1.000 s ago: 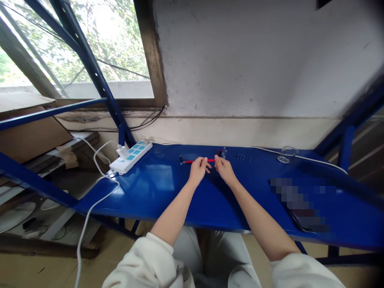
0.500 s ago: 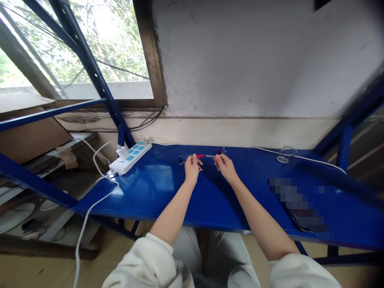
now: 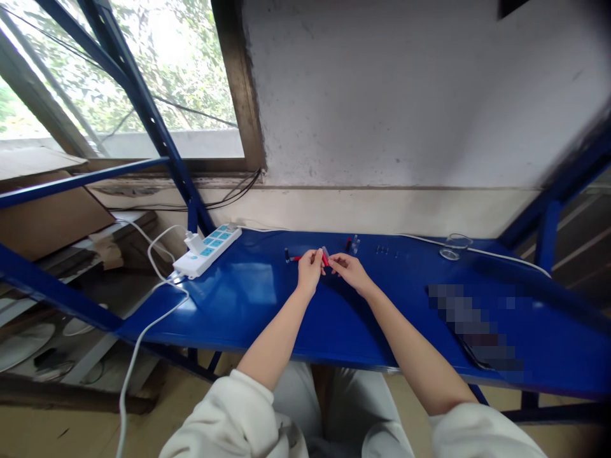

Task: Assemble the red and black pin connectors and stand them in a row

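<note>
Close together over the blue table (image 3: 267, 305), both my hands are at a slim red tube with a clear part (image 3: 325, 256). My left hand (image 3: 310, 273) is closed on it from the left side, thumb and fingers pinched. From the right, the fingertips of my right hand (image 3: 352, 273) are pinched at its red lower end. The tube is tilted, and fingers hide some of it. Just left of my left hand lie a small red piece (image 3: 296, 259) and a dark upright cylinder (image 3: 287, 256).
Behind my hands stand a red-and-dark piece (image 3: 348, 244) and clear little tubes (image 3: 356, 244). Tiny clear pieces (image 3: 382, 249) lie farther right, before a clear round container (image 3: 449, 253). A white power strip (image 3: 210, 251) is at left, a blurred-out dark item (image 3: 470, 331) at right.
My right hand has moved left with the clear part, up to my left hand. The red tube and the clear part, apart before, are now together and tilted.
</note>
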A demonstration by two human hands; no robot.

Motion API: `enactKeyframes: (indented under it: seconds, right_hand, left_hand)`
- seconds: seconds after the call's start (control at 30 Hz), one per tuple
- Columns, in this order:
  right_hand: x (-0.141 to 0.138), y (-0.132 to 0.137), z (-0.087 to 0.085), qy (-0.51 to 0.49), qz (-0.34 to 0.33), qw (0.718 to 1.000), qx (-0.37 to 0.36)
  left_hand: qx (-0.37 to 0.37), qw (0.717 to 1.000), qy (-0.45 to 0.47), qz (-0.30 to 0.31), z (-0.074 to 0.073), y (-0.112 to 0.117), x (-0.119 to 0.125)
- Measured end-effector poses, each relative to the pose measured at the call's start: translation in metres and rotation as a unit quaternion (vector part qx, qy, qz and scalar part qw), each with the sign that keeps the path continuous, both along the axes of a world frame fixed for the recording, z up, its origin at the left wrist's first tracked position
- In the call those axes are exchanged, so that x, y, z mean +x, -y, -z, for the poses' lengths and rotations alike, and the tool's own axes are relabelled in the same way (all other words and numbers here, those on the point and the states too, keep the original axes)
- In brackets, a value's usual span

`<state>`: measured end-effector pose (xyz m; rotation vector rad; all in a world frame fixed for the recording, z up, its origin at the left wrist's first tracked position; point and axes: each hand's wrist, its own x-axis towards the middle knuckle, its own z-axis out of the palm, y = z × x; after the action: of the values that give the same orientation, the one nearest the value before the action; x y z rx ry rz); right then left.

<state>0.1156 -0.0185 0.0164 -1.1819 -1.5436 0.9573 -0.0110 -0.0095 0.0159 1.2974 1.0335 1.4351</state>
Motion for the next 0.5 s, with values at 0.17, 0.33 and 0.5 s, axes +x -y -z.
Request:
enactKeyframes:
  seconds: [0.17, 0.33, 0.5]
  right_hand:
    - [0.0015, -0.0031, 0.0038, 0.017, 0.002, 0.999, 0.047]
    - [0.0015, -0.0053, 0.0065, -0.021, -0.045, 0.998, 0.031]
    - [-0.0008, -0.0038, 0.0062, -0.01, -0.038, 0.998, 0.042]
  left_hand:
    - [0.033, 0.998, -0.044, -0.009, -0.002, 0.0009, -0.0016]
    - [0.032, 0.998, -0.05, 0.004, 0.0004, 0.0, -0.0017]
    - [0.033, 0.997, -0.065, -0.005, 0.0047, -0.0019, -0.0015]
